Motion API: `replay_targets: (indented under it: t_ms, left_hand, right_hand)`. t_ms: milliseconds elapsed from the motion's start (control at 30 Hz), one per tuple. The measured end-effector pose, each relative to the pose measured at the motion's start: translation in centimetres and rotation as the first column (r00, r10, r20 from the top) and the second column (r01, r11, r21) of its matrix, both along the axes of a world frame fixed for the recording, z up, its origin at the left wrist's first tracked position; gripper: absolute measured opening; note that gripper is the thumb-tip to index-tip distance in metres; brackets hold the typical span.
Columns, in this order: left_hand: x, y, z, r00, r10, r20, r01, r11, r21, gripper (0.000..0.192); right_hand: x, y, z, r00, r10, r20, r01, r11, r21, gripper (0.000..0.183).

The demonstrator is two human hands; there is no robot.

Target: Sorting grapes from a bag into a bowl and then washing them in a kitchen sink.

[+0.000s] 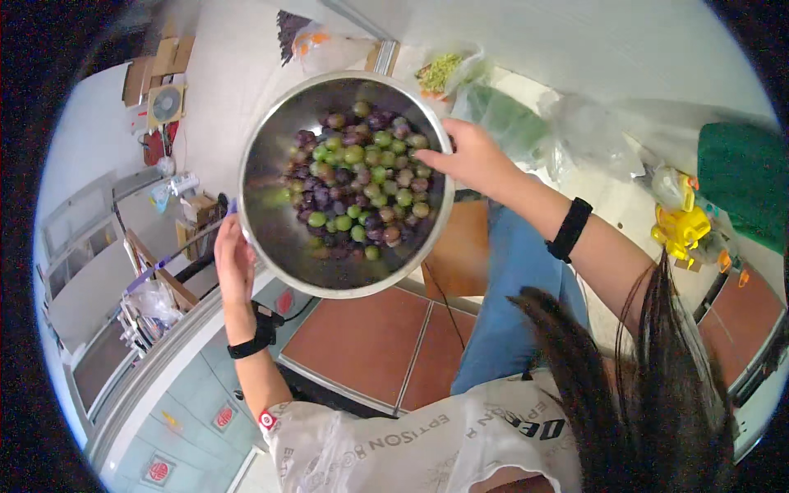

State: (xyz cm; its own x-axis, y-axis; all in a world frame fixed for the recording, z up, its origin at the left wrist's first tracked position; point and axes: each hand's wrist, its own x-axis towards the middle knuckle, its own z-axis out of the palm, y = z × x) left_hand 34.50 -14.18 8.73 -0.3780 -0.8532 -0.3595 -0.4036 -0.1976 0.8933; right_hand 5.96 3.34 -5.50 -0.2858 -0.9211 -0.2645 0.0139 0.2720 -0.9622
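A round stainless steel bowl [265, 228] is held up before me between both hands. Loose purple and green grapes [354, 179] are heaped in it, mostly towards its right side. My left hand [234, 259] supports the bowl's lower left rim, its fingers partly hidden behind the metal. On the upper right side my right hand [465, 151] grips the rim, with the thumb over the inner edge and the other fingers out of sight outside. Black bands circle both wrists.
Reddish-brown panels [357, 345] lie below the bowl, beside a brown board [459, 246]. Clear plastic bags [567, 135], a yellow plastic item [681, 228] and a bag of green vegetables [441, 74] rest on the floor at right. Cardboard boxes [172, 55] and a fan [166, 103] stand far left.
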Motion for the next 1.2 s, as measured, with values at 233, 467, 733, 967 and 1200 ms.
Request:
replay_targets:
  t_ms: [233, 467, 733, 967, 1200]
  left_hand:
    - [-5.1, -0.1, -7.4, 0.986, -0.138, -0.088, 0.156, 0.953, 0.259, 0.035]
    - [-13.3, 2.0, -13.4, 0.950, -0.164, -0.264, 0.258, 0.890, 0.376, 0.019]
    - [-20.9, 4.1, -14.6, 0.858, -0.330, -0.394, 0.479, 0.792, 0.379, 0.015]
    - [-24.1, 6.7, -17.9, 0.802, -0.584, -0.125, 0.597, 0.789, 0.146, 0.012]
    - [-25.5, 7.3, -20.6, 0.777, -0.614, -0.138, 0.629, 0.767, 0.128, 0.022]
  right_hand:
    - [-5.1, 5.9, -3.5, 0.958, -0.221, -0.180, 0.239, 0.967, 0.085, 0.024]
    - [-11.8, 12.1, -4.2, 0.916, -0.393, -0.080, 0.396, 0.918, 0.024, 0.025]
    - [-13.8, 18.2, -3.1, 0.806, -0.581, 0.109, 0.584, 0.812, 0.007, 0.029]
    - [-14.8, 21.5, -5.8, 0.820, -0.572, 0.023, 0.567, 0.817, 0.099, 0.027]
    - [-14.4, 22.1, -8.6, 0.806, -0.573, -0.145, 0.586, 0.742, 0.324, 0.028]
